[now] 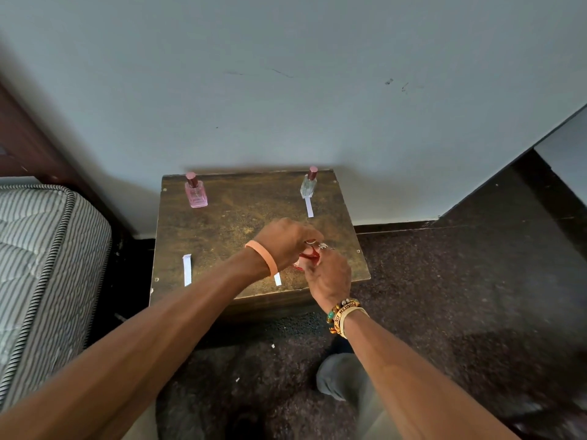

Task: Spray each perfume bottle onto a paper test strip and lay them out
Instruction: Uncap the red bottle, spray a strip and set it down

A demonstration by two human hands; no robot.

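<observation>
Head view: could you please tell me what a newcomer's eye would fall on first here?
The left hand and right hand meet over the front right of the table, gripping a mostly hidden red bottle. At the back stand a pink bottle, left, and a clear bottle, right, with a paper strip lying just in front of the clear one.

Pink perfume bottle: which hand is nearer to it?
Left. The left hand is in front and right of the pink perfume bottle; the right hand lies further right and nearer the camera. Both grip a red item.
</observation>
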